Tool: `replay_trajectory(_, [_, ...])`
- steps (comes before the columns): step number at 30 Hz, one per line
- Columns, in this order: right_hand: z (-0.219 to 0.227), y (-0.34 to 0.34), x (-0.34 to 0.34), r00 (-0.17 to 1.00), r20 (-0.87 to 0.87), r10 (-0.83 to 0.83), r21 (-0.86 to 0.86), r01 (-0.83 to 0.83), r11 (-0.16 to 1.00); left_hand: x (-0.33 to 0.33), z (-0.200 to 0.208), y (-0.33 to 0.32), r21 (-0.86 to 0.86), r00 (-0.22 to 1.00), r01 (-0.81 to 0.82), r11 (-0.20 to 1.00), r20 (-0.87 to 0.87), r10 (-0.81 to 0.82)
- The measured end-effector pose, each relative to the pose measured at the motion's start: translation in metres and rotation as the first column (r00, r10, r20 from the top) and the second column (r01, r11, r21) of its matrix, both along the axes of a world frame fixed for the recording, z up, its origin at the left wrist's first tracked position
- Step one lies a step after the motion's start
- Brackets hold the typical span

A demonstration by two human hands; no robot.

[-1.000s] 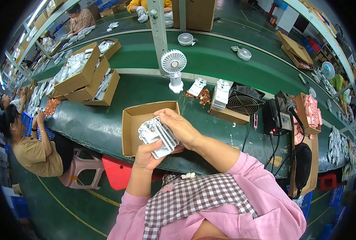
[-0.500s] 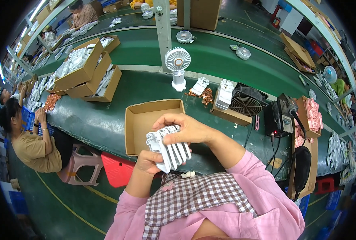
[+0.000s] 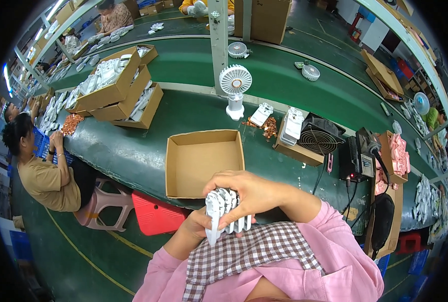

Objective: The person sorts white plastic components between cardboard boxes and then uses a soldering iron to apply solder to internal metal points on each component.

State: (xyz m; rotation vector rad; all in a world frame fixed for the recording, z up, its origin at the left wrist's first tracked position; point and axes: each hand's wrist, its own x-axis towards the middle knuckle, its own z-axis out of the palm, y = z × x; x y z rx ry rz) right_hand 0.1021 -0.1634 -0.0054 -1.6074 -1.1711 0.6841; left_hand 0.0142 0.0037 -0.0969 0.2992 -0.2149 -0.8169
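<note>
Together, white plastic parts between both hands.

Green worktable bearing an open cardboard box, upright white fan, coppery pieces, black fan

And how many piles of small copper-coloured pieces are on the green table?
2: one copper-coloured pile at left, another pile beside a flat white plastic part. Some may be hidden.
</note>
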Motion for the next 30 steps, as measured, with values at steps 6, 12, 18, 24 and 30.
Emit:
replay_trajectory(6, [-0.013, 0.012, 0.007, 0.996, 0.039, -0.076, 0.274, 0.063, 0.960, -0.013, 0.019, 0.023, 0.124, 0.993, -0.119, 0.985, 0.035, 0.115])
replay_trajectory(12, [-0.049, 0.008, 0.030, 0.592, 0.564, -0.576, -0.153, 0.760, 0.632, 0.011, 0.045, 0.108, 0.301, 0.683, -0.728, 0.616, 0.401, 0.611])
replay_trajectory(18, [-0.089, -0.012, 0.021, 0.530, 0.554, -0.641, -0.043, 0.788, 0.614, 0.017, 0.038, 0.178, 0.155, 0.525, -0.851, 0.502, 0.231, 0.819])
replay_trajectory(24, [-0.058, -0.087, -0.028, 0.563, 0.537, -0.629, -0.275, 0.821, 0.500, 0.019, 0.041, 0.214, 0.107, 0.465, -0.885, 0.453, 0.222, 0.857])
replay_trajectory(30, [0.005, -0.102, -0.027, 0.606, 0.661, -0.443, -0.441, 0.791, 0.425, -0.005, 0.041, 0.233, 0.094, 0.426, -0.905, 0.416, 0.168, 0.889])
